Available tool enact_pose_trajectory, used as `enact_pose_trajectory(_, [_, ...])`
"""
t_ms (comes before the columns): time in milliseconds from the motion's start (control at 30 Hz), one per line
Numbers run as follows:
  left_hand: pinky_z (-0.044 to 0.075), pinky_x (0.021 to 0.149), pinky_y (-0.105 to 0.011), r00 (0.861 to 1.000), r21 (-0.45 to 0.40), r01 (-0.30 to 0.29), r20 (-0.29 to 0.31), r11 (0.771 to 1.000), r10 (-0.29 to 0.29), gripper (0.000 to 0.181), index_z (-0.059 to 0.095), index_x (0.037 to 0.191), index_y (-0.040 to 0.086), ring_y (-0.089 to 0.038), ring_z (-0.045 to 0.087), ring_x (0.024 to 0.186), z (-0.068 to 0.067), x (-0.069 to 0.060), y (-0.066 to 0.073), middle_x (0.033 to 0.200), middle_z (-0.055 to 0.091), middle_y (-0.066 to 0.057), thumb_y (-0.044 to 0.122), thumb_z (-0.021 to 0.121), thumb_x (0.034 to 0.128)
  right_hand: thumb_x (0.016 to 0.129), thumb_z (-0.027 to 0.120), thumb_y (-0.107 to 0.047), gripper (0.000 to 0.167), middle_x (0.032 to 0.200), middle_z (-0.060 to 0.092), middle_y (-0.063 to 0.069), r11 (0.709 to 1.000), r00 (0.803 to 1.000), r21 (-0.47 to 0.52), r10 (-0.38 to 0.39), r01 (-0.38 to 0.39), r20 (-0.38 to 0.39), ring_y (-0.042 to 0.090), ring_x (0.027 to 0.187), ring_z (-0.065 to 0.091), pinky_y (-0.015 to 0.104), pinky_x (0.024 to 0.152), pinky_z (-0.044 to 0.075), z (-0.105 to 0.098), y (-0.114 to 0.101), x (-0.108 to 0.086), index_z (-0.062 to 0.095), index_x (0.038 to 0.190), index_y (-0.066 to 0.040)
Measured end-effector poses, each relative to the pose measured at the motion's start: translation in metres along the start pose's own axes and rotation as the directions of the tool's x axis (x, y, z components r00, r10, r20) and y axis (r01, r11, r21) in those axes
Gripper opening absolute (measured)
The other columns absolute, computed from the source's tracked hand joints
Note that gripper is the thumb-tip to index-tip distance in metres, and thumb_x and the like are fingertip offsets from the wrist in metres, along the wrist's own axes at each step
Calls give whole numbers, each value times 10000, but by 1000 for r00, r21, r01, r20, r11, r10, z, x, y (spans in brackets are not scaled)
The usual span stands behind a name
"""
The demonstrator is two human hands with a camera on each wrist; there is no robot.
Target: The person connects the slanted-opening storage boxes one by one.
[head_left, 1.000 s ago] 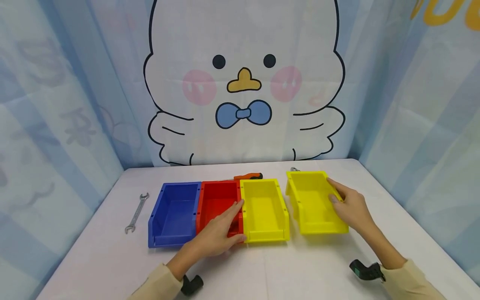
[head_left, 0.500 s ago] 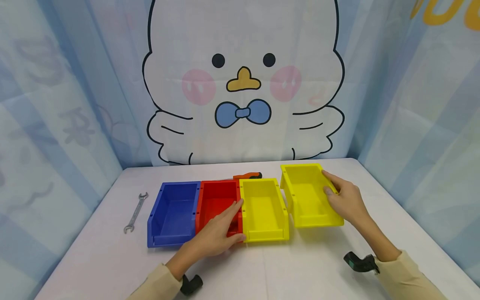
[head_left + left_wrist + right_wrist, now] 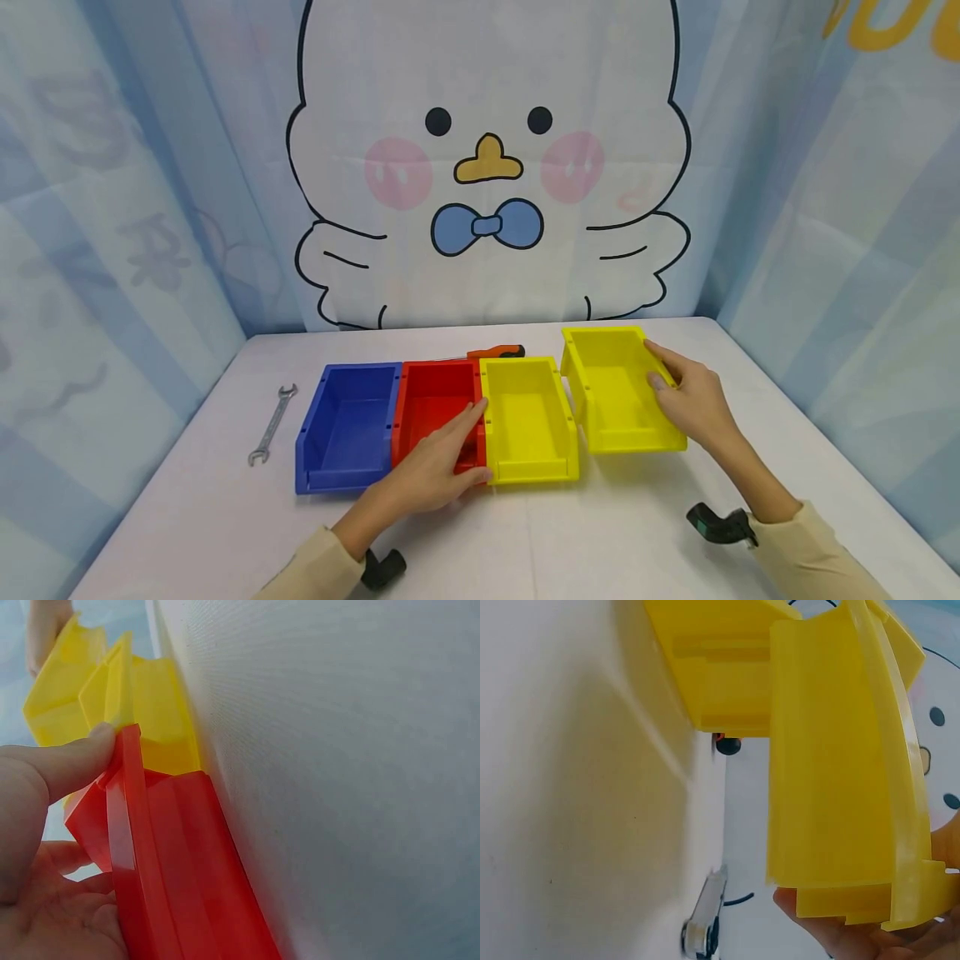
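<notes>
A blue bin (image 3: pixel 352 425), a red bin (image 3: pixel 427 400) and a yellow bin (image 3: pixel 528 417) stand side by side on the table. My left hand (image 3: pixel 431 471) reaches over the red bin with its fingers extended, touching the seam where red meets yellow. In the left wrist view its thumb (image 3: pixel 90 754) rests at the front end of that seam. My right hand (image 3: pixel 697 400) grips the right wall of a second yellow bin (image 3: pixel 618 392), thumb inside. That bin is off the table, as the right wrist view shows, just right of the standing yellow one.
An open-end wrench (image 3: pixel 272 425) lies left of the blue bin. Behind the red and yellow bins is an orange-handled screwdriver (image 3: pixel 495 352). A silver metal tool (image 3: pixel 705 915) lies on the table beyond the held bin. A printed curtain (image 3: pixel 487 292) closes off the back.
The right hand has carried the second yellow bin slightly left and away from me, toward the standing yellow bin; it barely moves in the last half second. The left hand stays put.
</notes>
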State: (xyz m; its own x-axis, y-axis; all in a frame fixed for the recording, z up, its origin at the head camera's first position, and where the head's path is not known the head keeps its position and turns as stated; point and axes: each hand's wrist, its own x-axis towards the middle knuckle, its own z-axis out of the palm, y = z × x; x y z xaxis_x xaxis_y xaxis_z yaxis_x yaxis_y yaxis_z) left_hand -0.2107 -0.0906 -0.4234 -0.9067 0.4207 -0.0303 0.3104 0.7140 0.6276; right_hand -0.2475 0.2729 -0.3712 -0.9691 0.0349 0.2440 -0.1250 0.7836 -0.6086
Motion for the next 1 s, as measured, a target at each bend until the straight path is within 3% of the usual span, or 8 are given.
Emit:
enact_pose_trajectory(700, [426,1217,-635,1000,11,-10,6,1000,10,997,135,1716,332,-362,366,1604,1,0,-2,1773,271,-89,372,783,960,1072,493,-92,529,1568,500,329,1000,1000,7,4,-4,6,506,1355,567,655,1119,512,11,6,-1,442,1596,-37])
enact_pose_trajectory(733, [427,1219,-630,1000,11,-7,7,1000,7,995,133,1716,335,-359,363,1606,1,0,-2,1774,269,-84,373,781,961,1069,492,-90,528,1563,506,328,1000,1000,2,-3,3,1,495,1327,588,645,1103,529,11,7,-1,447,1593,-37])
enact_pose_trajectory(833, [434,1212,-632,1000,9,-4,6,1000,4,994,133,1716,329,-358,370,1602,2,0,-2,1772,275,-84,371,779,962,1053,499,-85,532,1533,534,334,999,999,-12,-30,30,-15,427,969,665,468,880,637,13,9,-3,468,1583,-44])
enact_pose_trajectory(933, [438,1211,-629,1000,7,3,4,1000,-3,992,136,1716,329,-353,372,1602,1,0,-2,1771,279,-79,366,780,963,1033,515,-66,537,1496,557,345,998,997,-34,-62,61,-34,261,702,521,284,652,508,15,9,-3,490,1570,-51])
enact_pose_trajectory(1000, [441,1210,-626,1000,8,2,3,1000,-2,991,138,1716,324,-352,373,1601,1,0,-2,1770,281,-80,365,781,962,1026,520,-57,544,1489,561,348,997,997,-39,-72,70,-41,210,664,454,237,621,434,16,9,-3,493,1569,-54])
